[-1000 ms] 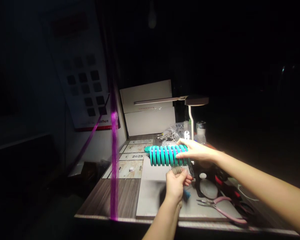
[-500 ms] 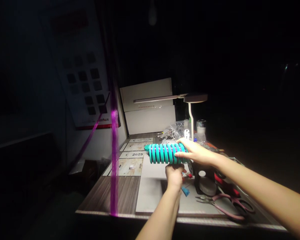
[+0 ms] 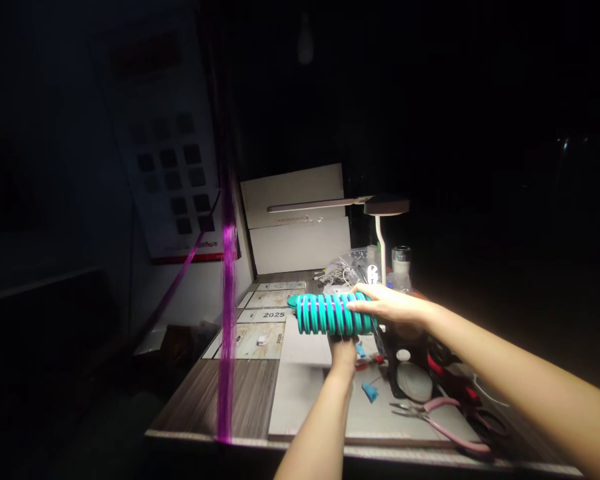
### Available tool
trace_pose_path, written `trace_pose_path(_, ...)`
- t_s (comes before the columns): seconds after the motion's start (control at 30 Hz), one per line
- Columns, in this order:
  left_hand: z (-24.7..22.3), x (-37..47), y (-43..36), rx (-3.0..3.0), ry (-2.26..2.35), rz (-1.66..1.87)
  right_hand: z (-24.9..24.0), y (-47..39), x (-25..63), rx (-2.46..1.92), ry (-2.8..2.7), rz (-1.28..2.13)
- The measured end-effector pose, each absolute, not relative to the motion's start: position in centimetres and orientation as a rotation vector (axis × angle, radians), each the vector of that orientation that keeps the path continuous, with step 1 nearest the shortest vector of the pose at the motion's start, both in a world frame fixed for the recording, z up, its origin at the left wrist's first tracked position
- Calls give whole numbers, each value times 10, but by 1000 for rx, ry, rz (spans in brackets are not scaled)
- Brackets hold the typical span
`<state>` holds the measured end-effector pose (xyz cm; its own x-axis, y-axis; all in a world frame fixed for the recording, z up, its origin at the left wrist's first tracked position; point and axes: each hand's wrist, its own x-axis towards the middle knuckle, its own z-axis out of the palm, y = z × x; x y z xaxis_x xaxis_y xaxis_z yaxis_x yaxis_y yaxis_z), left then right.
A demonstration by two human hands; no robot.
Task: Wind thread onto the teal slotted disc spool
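A teal ribbed cylinder [image 3: 325, 315] lies level above the white board, with purple thread showing between its ridges. My right hand [image 3: 393, 305] grips its right end, fingers over the top and one digit along the near side. Under the cylinder is my left hand [image 3: 343, 353], slightly blurred, its fingers hidden behind the teal ridges. A small blue tassel [image 3: 369, 392] rests on the board to the right of my left wrist. Pink-handled pliers [image 3: 430, 412] lie near the board's front right.
Purple threads [image 3: 227, 333] hang down at the left. A white lamp [image 3: 381, 247] stands behind my right hand. A dark stand [image 3: 397, 373] is right of the cylinder, and plastic bags [image 3: 350, 263] and a jar [image 3: 401, 259] sit behind. The white board [image 3: 300, 407] covers the table's front.
My left hand has moved farther behind and under the cylinder, so its fingers no longer show. My right hand stays on the right end. The view has tilted slightly upward.
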<state>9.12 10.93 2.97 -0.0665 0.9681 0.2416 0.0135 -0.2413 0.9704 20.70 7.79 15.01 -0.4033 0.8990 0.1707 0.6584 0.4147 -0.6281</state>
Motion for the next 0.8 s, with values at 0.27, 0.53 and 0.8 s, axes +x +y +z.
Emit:
trace_pose_path(0.27, 30, 74, 87, 1370, 1195, 1408, 149, 75, 205, -1332, -2152, 627)
trace_pose_path(0.53, 68, 55, 9, 1449, 1148, 1363, 143, 70, 203, -1309, -2117, 569)
trace_pose_path(0.8, 77, 84, 34, 1210, 910, 1247, 141, 68, 203, -1324, -2100, 553)
